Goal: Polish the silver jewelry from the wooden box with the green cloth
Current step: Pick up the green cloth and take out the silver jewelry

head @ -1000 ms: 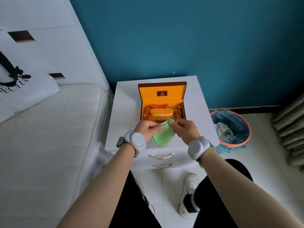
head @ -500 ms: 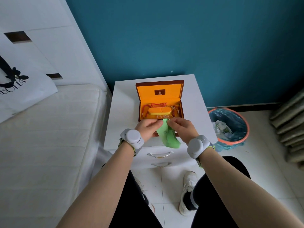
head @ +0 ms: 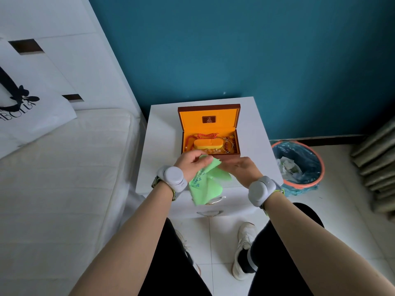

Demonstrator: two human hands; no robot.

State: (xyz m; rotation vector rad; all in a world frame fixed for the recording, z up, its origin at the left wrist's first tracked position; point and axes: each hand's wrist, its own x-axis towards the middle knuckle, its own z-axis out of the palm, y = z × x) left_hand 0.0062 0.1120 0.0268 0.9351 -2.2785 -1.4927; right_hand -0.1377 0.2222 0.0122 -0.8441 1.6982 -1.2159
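left hand [head: 190, 165] pinches the top edge of the green cloth [head: 205, 184], fingers curled round it, thumb on top. right hand [head: 241, 169] sits just beside it, fingers [head: 224, 165] closed onto the cloth's right corner; cannot tell whether a piece of jewelry is inside that pinch, it's hidden by the knuckles.

change: a second ago the cloth was stretched as a flat triangle between the two hands. now it is bunched and hangs below the left fingers in loose folds, printed side showing, lower end dangling past the counter [head: 162, 129] edge in front of the drawer handle [head: 215, 200]. the hands have also closed in toward each other.

reading: looks like the cloth is being regathered into a rubbing pad, or wrapped round something small. no rubbing stroke can be confirmed from this frame.

wooden box [head: 210, 133] stands open just beyond the fingertips, lid up, orange lining. inside: an orange cushion [head: 208, 144], a red bead string [head: 201, 136], and a thin silver bangle [head: 226, 140] at the right end of the cushion, past the right fingers. so at least one silver piece is still in the box, unpolished as far as i can judge. task looks early.

also there: bed [head: 64, 178] out beyond the left hand, blue-lined bin [head: 299, 165] on the floor beyond the right.
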